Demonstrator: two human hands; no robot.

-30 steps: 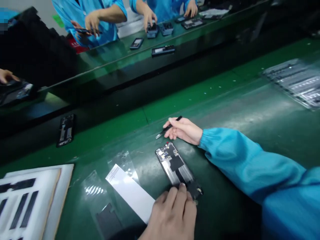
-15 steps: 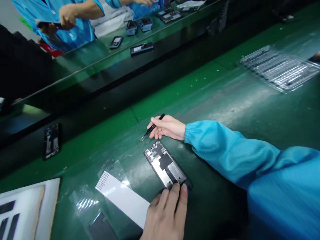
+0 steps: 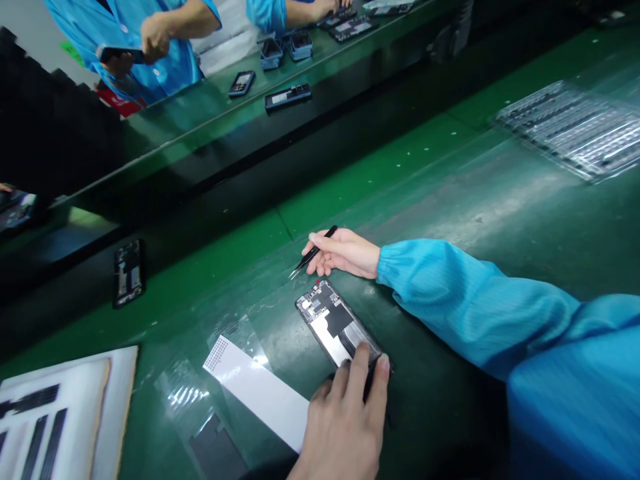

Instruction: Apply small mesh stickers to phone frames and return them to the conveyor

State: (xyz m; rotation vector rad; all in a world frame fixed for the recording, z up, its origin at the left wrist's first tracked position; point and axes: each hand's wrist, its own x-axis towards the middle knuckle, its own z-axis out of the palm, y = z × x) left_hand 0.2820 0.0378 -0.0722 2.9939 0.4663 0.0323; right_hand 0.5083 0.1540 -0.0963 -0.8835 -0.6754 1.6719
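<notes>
An opened phone (image 3: 333,320) with its back off lies on the green bench, showing circuit board and a silvery plate. My left hand (image 3: 345,420) reaches in from below, its fingertips pressed down over the phone's near end and holding it. My right hand (image 3: 345,253), in a blue sleeve, rests on the bench just beyond the phone's far end. It is closed around black tweezers (image 3: 313,253), whose tips point left and touch nothing.
A white strip (image 3: 255,387) and clear film (image 3: 185,393) lie left of the phone. A white tray of black strips (image 3: 65,413) sits at the lower left. Another phone (image 3: 129,272) lies on the dark belt, and a clear plastic tray (image 3: 575,127) is far right. Co-workers (image 3: 160,33) work opposite.
My left fingers have slid a little further up the phone's near end. My right hand with the tweezers stays in place beside the phone.
</notes>
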